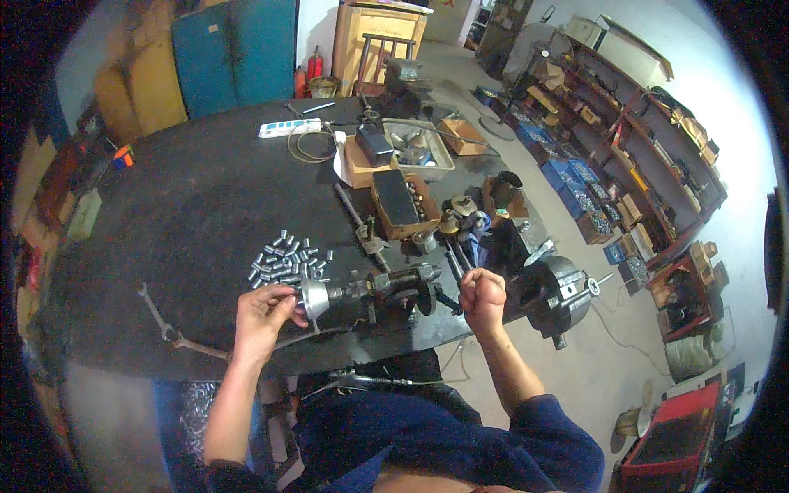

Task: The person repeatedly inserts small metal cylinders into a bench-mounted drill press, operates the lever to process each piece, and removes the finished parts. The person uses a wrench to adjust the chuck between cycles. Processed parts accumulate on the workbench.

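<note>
My left hand (265, 320) is closed, with thumb and fingers pinched at the left face of a silver cup-shaped metal part (316, 299). That part sits at the left end of a dark bench-mounted device (399, 284); anything small between the fingertips is hidden. My right hand (483, 297) makes a fist around a dark lever handle (449, 303) at the device's right side; most of the grip is covered by the fingers. Just beyond my left hand lies a loose pile of short shiny metal sleeves (283, 261) on the dark tabletop (181, 214).
Wrenches (164, 329) lie left of my left forearm. Farther back are a cardboard box (431, 215), a plastic tray (444, 160) and a power strip (289, 128). A large round chuck (559, 296) stands right of my right hand. A blue bin of metal parts (197, 411) is below the table edge.
</note>
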`<control>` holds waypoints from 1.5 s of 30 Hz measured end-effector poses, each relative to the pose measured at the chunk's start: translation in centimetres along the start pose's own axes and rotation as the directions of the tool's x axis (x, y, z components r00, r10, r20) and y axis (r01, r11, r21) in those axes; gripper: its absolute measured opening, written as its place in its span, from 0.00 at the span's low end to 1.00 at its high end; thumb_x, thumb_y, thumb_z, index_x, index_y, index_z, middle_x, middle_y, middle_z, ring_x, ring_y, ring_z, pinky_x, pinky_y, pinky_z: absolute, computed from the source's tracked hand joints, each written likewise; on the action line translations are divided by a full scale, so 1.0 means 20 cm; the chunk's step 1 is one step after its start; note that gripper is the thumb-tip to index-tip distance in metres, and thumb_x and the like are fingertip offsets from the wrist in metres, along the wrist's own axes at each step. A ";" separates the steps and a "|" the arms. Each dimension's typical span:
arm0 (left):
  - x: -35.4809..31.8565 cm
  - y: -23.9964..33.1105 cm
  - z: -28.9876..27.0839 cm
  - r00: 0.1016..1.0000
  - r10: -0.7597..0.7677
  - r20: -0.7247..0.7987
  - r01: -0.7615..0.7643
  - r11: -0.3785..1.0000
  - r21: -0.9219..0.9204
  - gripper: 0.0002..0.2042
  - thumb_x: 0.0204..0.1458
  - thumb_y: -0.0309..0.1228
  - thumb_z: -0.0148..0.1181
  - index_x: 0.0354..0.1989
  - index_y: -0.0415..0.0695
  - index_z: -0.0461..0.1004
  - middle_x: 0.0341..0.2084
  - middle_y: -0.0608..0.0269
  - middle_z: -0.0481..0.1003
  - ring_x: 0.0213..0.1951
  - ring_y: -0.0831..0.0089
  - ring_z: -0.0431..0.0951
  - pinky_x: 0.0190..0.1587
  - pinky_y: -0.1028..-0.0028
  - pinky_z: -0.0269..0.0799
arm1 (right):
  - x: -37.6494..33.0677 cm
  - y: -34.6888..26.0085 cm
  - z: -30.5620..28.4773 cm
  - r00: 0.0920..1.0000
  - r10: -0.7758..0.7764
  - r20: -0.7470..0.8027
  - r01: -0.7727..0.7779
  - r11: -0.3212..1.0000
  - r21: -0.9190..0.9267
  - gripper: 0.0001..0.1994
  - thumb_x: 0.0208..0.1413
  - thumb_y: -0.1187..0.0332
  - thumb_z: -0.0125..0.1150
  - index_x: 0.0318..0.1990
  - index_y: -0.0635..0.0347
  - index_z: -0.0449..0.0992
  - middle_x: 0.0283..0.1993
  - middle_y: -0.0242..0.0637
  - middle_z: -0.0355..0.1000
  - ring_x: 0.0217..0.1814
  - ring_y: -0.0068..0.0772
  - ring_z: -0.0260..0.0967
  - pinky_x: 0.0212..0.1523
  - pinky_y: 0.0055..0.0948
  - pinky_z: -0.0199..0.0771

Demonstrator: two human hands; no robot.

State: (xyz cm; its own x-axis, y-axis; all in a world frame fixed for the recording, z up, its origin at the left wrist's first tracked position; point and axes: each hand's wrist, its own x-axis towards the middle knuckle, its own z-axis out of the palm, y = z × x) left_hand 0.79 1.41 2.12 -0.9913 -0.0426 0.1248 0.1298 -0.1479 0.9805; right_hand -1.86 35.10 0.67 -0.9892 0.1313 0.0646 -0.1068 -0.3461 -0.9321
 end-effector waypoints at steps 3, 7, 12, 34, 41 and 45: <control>0.00 0.02 0.01 1.000 -0.029 -0.005 0.029 0.999 0.015 0.05 0.48 0.20 0.50 0.29 0.29 0.69 0.19 0.54 0.71 0.18 0.70 0.72 0.17 0.77 0.69 | 0.07 -0.03 0.05 1.000 -0.009 -0.012 0.010 0.999 0.045 0.07 0.45 0.72 0.45 0.21 0.65 0.67 0.13 0.25 0.53 0.12 0.13 0.46 0.10 0.14 0.43; -0.02 0.02 -0.02 0.997 -0.080 -0.003 0.080 0.996 -0.030 0.05 0.48 0.20 0.49 0.30 0.29 0.69 0.18 0.54 0.71 0.18 0.70 0.73 0.17 0.77 0.68 | 0.11 -0.05 0.09 1.000 -0.021 0.000 0.021 0.998 0.067 0.07 0.45 0.72 0.48 0.20 0.66 0.68 0.12 0.24 0.54 0.11 0.13 0.47 0.10 0.15 0.46; -0.03 0.06 -0.03 0.990 -0.140 0.005 0.137 0.976 0.167 0.08 0.49 0.25 0.51 0.30 0.29 0.70 0.15 0.57 0.71 0.14 0.75 0.71 0.16 0.79 0.65 | 0.05 0.02 -0.02 1.000 0.014 0.007 -0.013 0.994 -0.104 0.11 0.44 0.64 0.53 0.19 0.63 0.68 0.12 0.24 0.54 0.10 0.15 0.47 0.09 0.16 0.46; -0.03 0.00 -0.04 0.992 -0.116 0.049 0.117 0.993 -0.009 0.08 0.50 0.26 0.50 0.28 0.32 0.70 0.16 0.58 0.70 0.13 0.74 0.71 0.17 0.78 0.66 | 0.09 -0.01 0.04 0.992 -0.093 0.087 0.095 0.995 -0.022 0.13 0.52 0.62 0.44 0.20 0.60 0.63 0.14 0.24 0.50 0.12 0.14 0.44 0.10 0.15 0.44; -0.01 -0.03 -0.05 0.993 -0.041 0.112 0.046 0.998 -0.043 0.07 0.50 0.24 0.50 0.28 0.32 0.70 0.18 0.59 0.71 0.18 0.74 0.73 0.22 0.78 0.68 | 0.27 -0.03 0.14 0.995 -0.098 0.008 0.098 0.995 0.007 0.10 0.52 0.66 0.43 0.23 0.60 0.66 0.15 0.23 0.50 0.12 0.13 0.43 0.10 0.15 0.41; -0.01 -0.04 -0.06 0.993 -0.036 0.114 0.040 0.999 -0.026 0.06 0.50 0.25 0.50 0.28 0.33 0.71 0.18 0.60 0.71 0.19 0.76 0.72 0.23 0.78 0.68 | 0.31 -0.01 0.15 0.993 -0.115 0.037 0.112 0.992 0.060 0.10 0.52 0.67 0.42 0.24 0.61 0.66 0.15 0.23 0.51 0.12 0.13 0.43 0.10 0.14 0.41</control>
State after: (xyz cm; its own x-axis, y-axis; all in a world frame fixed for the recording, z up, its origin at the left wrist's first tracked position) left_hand 0.86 0.31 1.12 -0.9915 0.0757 0.1056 0.0911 -0.1750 0.9803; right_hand -8.38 33.13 2.31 -0.9735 0.1358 0.1842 -0.2232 -0.3844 -0.8958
